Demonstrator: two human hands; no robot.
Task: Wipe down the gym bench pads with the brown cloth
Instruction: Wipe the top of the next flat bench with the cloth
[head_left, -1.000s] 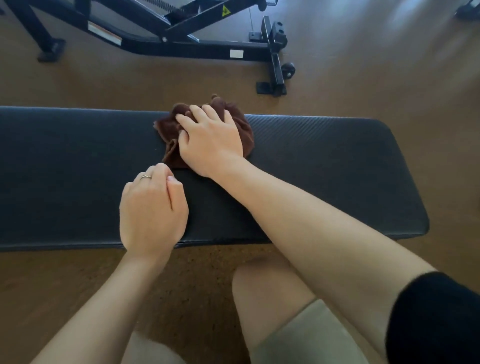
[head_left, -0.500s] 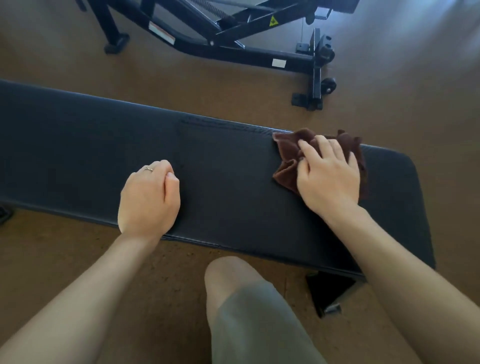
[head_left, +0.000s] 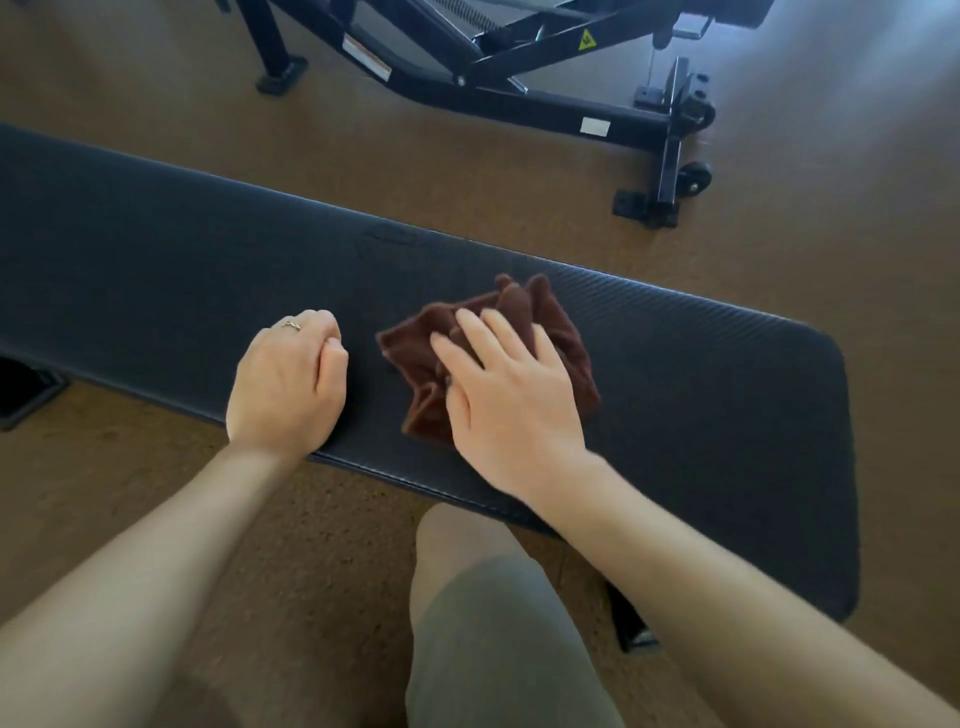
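Note:
A long black bench pad (head_left: 701, 395) runs across the view from upper left to lower right. A crumpled brown cloth (head_left: 556, 322) lies on its middle. My right hand (head_left: 504, 400) presses flat on the cloth with straight fingers, covering its near half. My left hand (head_left: 288, 384) rests on the pad's near edge just left of the cloth, fingers curled under, holding nothing; a ring shows on one finger.
A black metal frame of another gym machine (head_left: 519, 98) stands on the brown floor beyond the bench, with a small wheel (head_left: 693, 174) at its right end. My knee in grey-green shorts (head_left: 493, 613) is close below the pad. A bench foot (head_left: 631, 621) shows under the right end.
My right hand slid the cloth first right toward the pad's end, then back left toward my left hand. My left hand stayed on the near edge.

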